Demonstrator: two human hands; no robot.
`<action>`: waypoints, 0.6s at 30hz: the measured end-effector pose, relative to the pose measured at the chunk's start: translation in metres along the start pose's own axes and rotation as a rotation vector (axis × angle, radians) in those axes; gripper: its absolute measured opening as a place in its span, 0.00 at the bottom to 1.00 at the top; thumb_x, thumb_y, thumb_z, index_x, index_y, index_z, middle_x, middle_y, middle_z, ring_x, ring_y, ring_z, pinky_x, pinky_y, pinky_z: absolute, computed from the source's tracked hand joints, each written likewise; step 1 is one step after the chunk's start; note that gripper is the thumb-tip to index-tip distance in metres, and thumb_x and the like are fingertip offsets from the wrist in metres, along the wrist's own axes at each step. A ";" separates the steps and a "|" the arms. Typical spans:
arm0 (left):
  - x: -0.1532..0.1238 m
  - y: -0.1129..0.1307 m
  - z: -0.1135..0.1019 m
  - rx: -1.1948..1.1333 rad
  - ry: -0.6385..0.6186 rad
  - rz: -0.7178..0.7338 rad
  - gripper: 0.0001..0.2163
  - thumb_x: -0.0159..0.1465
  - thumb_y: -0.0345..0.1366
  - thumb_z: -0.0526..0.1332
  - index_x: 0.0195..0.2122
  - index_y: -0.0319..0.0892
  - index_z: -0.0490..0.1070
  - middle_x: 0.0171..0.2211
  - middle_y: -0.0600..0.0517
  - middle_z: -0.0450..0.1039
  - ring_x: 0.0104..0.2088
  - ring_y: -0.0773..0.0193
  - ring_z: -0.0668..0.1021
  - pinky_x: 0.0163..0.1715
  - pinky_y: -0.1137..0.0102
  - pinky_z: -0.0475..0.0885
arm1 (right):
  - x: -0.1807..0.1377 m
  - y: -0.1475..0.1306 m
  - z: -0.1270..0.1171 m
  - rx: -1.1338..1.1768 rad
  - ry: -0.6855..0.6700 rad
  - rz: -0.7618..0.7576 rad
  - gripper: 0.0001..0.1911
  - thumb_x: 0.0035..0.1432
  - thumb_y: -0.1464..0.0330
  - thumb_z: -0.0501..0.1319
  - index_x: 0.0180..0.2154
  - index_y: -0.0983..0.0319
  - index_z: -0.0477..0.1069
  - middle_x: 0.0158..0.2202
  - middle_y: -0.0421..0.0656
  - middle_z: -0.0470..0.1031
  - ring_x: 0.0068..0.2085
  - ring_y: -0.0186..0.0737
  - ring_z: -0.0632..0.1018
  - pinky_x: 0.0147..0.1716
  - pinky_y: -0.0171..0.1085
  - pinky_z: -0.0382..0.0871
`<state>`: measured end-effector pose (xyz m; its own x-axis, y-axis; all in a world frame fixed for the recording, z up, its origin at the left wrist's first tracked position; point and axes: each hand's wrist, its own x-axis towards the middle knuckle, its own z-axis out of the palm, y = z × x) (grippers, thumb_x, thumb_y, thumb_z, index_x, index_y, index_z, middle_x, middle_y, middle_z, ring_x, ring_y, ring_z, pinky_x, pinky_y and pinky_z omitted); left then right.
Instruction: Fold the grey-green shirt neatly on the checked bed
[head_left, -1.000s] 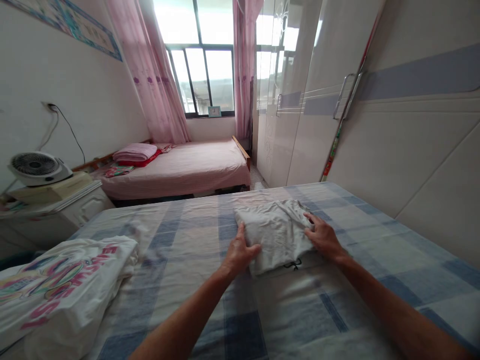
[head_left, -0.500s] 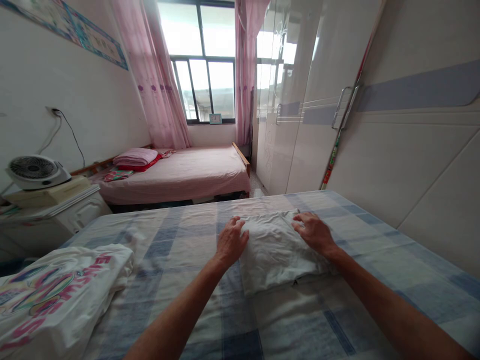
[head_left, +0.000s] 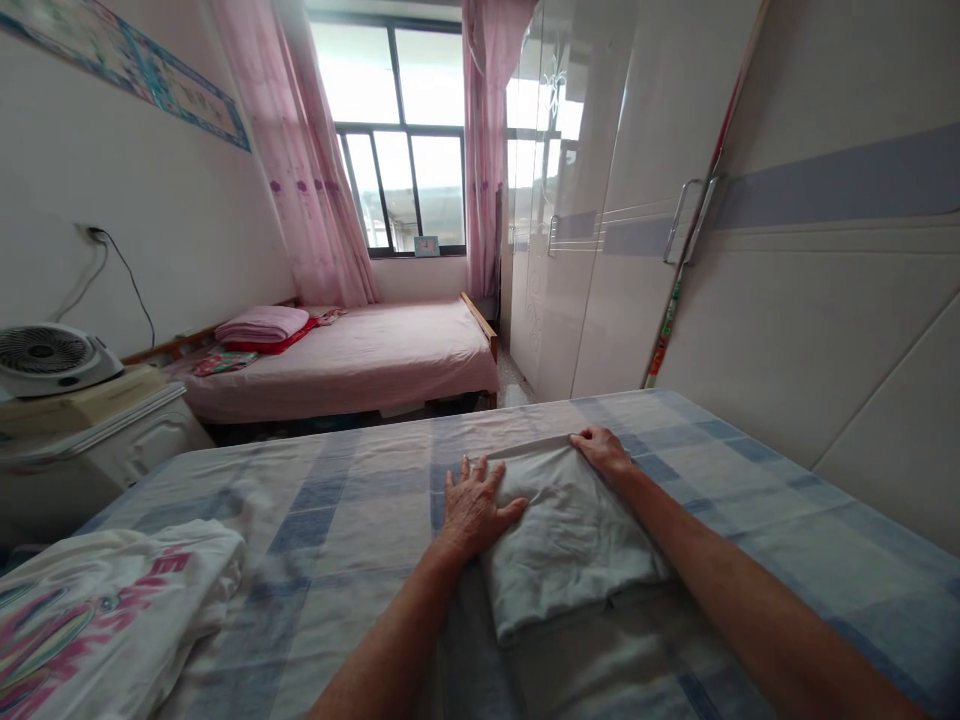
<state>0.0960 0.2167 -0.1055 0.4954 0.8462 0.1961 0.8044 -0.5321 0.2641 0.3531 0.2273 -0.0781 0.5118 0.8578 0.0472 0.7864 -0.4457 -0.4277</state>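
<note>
A folded white cloth garment (head_left: 570, 545) lies on the blue-and-white checked bed sheet (head_left: 352, 560); its exact kind cannot be made out. My left hand (head_left: 478, 508) rests flat with spread fingers on the garment's left far corner. At the far right corner, my right hand (head_left: 602, 450) pinches the garment's edge between thumb and fingers, drawing the edge taut. Off to the left lies a white T-shirt (head_left: 127, 610) with pink lettering and a colourful print, partly cut off by the frame.
Beyond this bed stands a second bed (head_left: 375, 350) with a pink sheet and a folded pink quilt (head_left: 262, 325). A white wardrobe (head_left: 645, 300) lines the right side. At left, a fan (head_left: 56, 355) sits on boxes over a white cabinet (head_left: 135, 440).
My left hand has flattened onto the garment. The right hand has closed on the far right corner and pulls its edge tight. The view has shifted slightly.
</note>
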 end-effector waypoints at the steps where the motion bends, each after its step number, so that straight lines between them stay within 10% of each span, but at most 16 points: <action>1: 0.000 0.000 0.000 0.003 -0.001 0.000 0.33 0.58 0.62 0.50 0.62 0.52 0.58 0.65 0.47 0.53 0.64 0.42 0.52 0.59 0.44 0.49 | 0.003 0.002 -0.002 0.010 -0.002 0.019 0.14 0.58 0.63 0.53 0.37 0.63 0.74 0.37 0.45 0.79 0.37 0.37 0.78 0.29 0.29 0.63; 12: -0.005 0.015 -0.016 0.054 0.035 -0.017 0.28 0.62 0.54 0.52 0.59 0.45 0.61 0.63 0.43 0.55 0.64 0.42 0.53 0.59 0.43 0.49 | -0.077 0.015 -0.037 -0.149 -0.020 0.018 0.24 0.59 0.52 0.50 0.48 0.62 0.67 0.42 0.54 0.76 0.45 0.54 0.76 0.40 0.44 0.64; 18: -0.031 0.041 -0.013 0.029 0.008 0.133 0.29 0.63 0.56 0.50 0.62 0.47 0.57 0.65 0.44 0.51 0.65 0.46 0.52 0.61 0.47 0.48 | -0.122 0.050 -0.027 -0.248 0.055 -0.131 0.17 0.63 0.61 0.49 0.50 0.61 0.64 0.34 0.47 0.78 0.39 0.47 0.79 0.34 0.38 0.64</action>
<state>0.1093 0.1681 -0.0884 0.5961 0.7676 0.2354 0.7406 -0.6389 0.2080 0.3394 0.0938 -0.0806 0.4133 0.8998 0.1396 0.9040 -0.3871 -0.1813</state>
